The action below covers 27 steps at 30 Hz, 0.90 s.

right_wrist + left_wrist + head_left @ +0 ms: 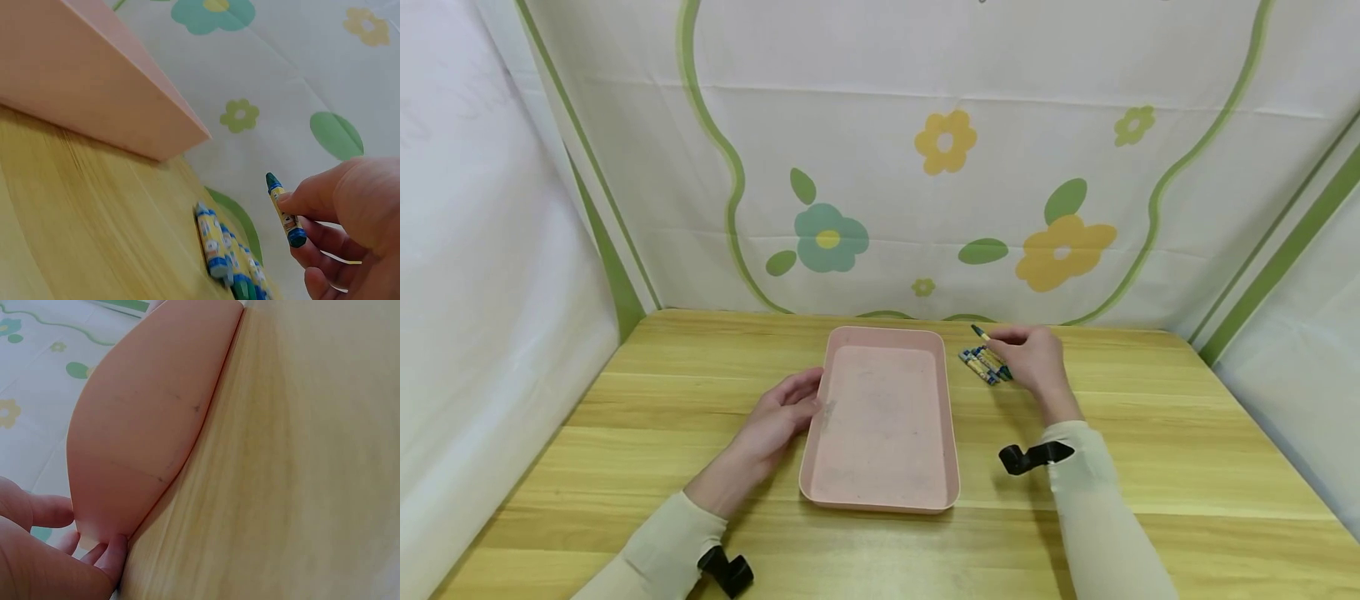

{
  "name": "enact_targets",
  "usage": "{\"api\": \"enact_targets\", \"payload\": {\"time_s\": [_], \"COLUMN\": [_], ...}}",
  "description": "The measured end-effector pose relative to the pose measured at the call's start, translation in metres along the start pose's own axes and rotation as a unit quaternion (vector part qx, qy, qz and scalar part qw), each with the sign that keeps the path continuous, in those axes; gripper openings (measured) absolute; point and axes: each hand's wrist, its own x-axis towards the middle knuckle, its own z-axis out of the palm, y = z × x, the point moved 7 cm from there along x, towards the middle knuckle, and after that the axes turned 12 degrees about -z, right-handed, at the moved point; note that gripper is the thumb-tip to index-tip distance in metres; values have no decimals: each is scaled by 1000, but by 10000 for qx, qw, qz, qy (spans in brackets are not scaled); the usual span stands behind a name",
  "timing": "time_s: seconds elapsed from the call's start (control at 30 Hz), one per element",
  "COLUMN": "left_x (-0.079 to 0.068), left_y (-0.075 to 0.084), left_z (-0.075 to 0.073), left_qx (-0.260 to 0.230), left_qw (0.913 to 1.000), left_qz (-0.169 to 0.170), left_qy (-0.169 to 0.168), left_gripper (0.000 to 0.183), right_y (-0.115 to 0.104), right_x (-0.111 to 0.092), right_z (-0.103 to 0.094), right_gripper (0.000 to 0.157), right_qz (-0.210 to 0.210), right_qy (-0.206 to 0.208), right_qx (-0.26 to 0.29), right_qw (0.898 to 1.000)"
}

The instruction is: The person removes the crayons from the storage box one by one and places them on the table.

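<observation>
A shallow pink tray (883, 417) lies on the table, its inside bare apart from faint marks. My left hand (778, 421) is at the tray's left side, with fingers touching the outer wall (137, 444) and rim. Between thumb and fingers, my right hand (1033, 362) pinches a dark green crayon (286, 212) with a yellow wrapper and blue bands. The crayon is held above a small group of crayons (981, 365), right of the tray. In the right wrist view, several of these crayons (215, 244) lie side by side, grey, blue and green ones among them.
The wood-grain table (700, 392) reaches back to a white cloth (880, 183) printed with flowers and leaves. White cloth also hangs at the left (490, 250) and right sides. A black wrist-camera mount (1033, 457) sits on each sleeve.
</observation>
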Motion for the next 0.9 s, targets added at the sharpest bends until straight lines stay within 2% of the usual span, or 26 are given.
{"api": "enact_targets", "payload": {"time_s": [0.27,0.47,0.9], "left_x": [-2,-3,0], "left_y": [1,2,-1], "left_z": [2,2,-1], "left_qx": [3,-15,-4], "left_qw": [10000,10000,10000], "left_qz": [13,8,-31], "left_qy": [-71,-53,19], "left_gripper": [59,59,59], "right_y": [26,42,59], "right_x": [-4,-4,-1], "right_z": [-14,-19,-20], "right_gripper": [33,35,32], "right_qz": [317,706,738], "right_qy": [46,-34,-130], "right_qx": [-21,93,-196], "right_qw": [9995,9975,9970]}}
